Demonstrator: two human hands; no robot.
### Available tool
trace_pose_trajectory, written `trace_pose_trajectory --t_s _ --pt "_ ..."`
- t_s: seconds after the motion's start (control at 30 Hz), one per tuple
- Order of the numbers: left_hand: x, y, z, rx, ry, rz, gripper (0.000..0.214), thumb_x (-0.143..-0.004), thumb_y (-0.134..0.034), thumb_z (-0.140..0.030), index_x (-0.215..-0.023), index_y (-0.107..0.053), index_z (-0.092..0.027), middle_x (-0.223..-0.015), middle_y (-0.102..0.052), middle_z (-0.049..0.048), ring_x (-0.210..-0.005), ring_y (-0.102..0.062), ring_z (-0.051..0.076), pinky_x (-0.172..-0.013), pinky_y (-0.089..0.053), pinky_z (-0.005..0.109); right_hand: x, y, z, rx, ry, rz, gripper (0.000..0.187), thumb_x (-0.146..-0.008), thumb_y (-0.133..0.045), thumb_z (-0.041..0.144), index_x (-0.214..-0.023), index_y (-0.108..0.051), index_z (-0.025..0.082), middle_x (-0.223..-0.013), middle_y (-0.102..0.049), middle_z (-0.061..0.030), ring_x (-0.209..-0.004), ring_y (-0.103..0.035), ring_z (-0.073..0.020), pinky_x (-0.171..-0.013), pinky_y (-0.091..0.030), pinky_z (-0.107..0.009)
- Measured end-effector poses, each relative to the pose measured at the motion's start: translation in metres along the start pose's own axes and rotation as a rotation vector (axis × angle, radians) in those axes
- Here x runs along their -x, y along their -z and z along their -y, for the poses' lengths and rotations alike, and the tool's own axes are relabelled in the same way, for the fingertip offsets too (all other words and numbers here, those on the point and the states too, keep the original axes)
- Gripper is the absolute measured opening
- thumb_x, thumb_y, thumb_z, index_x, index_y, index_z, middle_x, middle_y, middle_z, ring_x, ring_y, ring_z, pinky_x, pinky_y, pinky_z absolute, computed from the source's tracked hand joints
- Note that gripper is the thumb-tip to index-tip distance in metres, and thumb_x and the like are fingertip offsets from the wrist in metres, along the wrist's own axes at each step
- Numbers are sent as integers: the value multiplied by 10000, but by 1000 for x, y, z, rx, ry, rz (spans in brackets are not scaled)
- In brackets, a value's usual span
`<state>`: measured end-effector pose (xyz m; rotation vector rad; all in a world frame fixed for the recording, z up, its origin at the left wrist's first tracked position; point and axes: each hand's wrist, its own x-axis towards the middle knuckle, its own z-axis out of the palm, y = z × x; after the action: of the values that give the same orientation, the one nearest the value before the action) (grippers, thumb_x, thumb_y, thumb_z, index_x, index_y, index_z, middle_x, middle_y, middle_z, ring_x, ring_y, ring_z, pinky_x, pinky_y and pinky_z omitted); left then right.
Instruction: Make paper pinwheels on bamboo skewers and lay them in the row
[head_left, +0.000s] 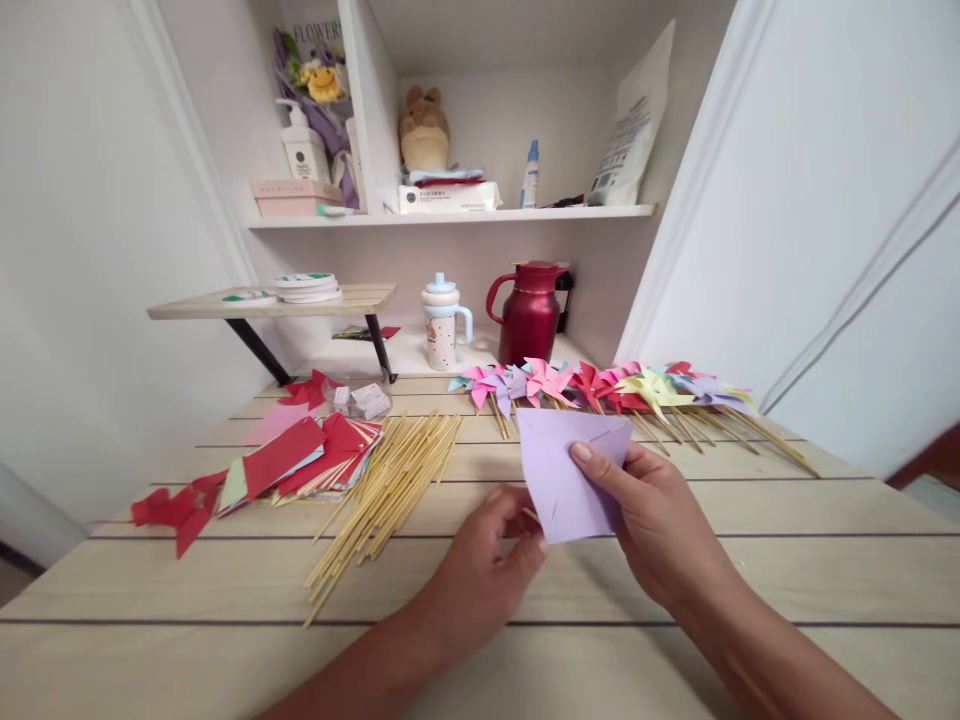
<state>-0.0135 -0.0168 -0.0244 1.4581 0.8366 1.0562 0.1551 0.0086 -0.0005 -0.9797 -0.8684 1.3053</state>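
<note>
A square sheet of light purple paper [559, 485] with slits running in from its corners is held up above the table. My right hand [660, 520] grips its right side, thumb on the front and fingers behind. At the lower left corner, my left hand [495, 555] has its thumb and curled fingers closed on the paper's edge; part of those fingers is hidden behind the sheet. Left of my hands lies a pile of thin wooden sticks [386, 495]. Several finished paper pinwheels [547, 380] on sticks lie in a row behind the sheet.
Stacked coloured paper [289, 455], a red cut paper piece [176, 510] and small clear packets [367, 400] lie at left. A small raised shelf [187, 303] bears round stickers or discs. A cup [442, 330] and a red jug [530, 320] stand at the back.
</note>
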Motion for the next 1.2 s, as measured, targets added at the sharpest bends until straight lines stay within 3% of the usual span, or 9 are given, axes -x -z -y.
trace_pose_trajectory --t_s 0.17,0.33,0.53,0.63,0.73,0.8,1.03,1.2 --pt "-4 9 -3 200 66 -144 439 -875 -646 -446 -1229 -628 -187 -1224 -661 124 -1099 -614 253 -1000 -440 401 0 -1 3 -38 -6 9 280 -683 -855 400 -869 -752 218 -803 -765 -48 -656 -663 -208 -573 -542 -307" --pt "-7 8 -11 292 76 -231 488 -772 -774 -412 -1176 -625 -183 -1123 -674 108 -1052 -642 245 -937 -479 368 1 -4 -5 67 -31 90 286 -694 -828 460 -818 -741 217 -762 -757 -49 -613 -656 -209 -565 -530 -315" --pt "-3 3 -14 285 21 -419 870 -699 -839 -349 -1424 -358 -322 -1139 -568 55 -873 -650 178 -794 -528 344 -1 -3 -15 227 26 116 322 -729 -786 508 -814 -721 204 -715 -718 -34 -570 -600 -182 -513 -477 -287" --pt "2 2 -17 252 -51 -420 689 -743 -803 -329 -1348 -476 -363 -1148 -545 29 -910 -629 166 -808 -516 322 -1 -2 -17 275 74 92 306 -730 -791 492 -783 -712 202 -663 -679 -3 -537 -551 -148 -481 -430 -258" --pt "6 1 -19 97 -148 -396 232 -789 -761 -320 -1015 -719 -289 -1092 -556 26 -962 -592 169 -847 -485 293 -1 -1 -17 282 97 76 315 -730 -791 496 -790 -709 197 -661 -656 -1 -552 -535 -143 -487 -416 -250" --pt "9 -1 -20 -3 -185 -405 81 -802 -747 -329 -844 -761 -260 -1026 -560 33 -985 -569 181 -861 -468 286 -1 0 -18 286 94 82 325 -732 -786 506 -782 -700 197 -652 -642 -1 -555 -529 -147 -493 -416 -257" --pt "11 0 -26 -71 -61 -526 163 -754 -772 -372 -725 -728 -218 -803 -565 10 -733 -520 142 -668 -433 250 1 0 -22 299 97 129 298 -770 -769 489 -790 -691 201 -660 -636 1 -558 -516 -136 -504 -401 -245" --pt "5 2 -26 -26 59 -538 187 -727 -770 -347 -687 -683 -187 -557 -415 -58 -542 -348 96 -512 -295 227 3 -1 -23 241 56 167 293 -767 -776 477 -820 -708 196 -651 -623 1 -545 -497 -127 -494 -393 -233"
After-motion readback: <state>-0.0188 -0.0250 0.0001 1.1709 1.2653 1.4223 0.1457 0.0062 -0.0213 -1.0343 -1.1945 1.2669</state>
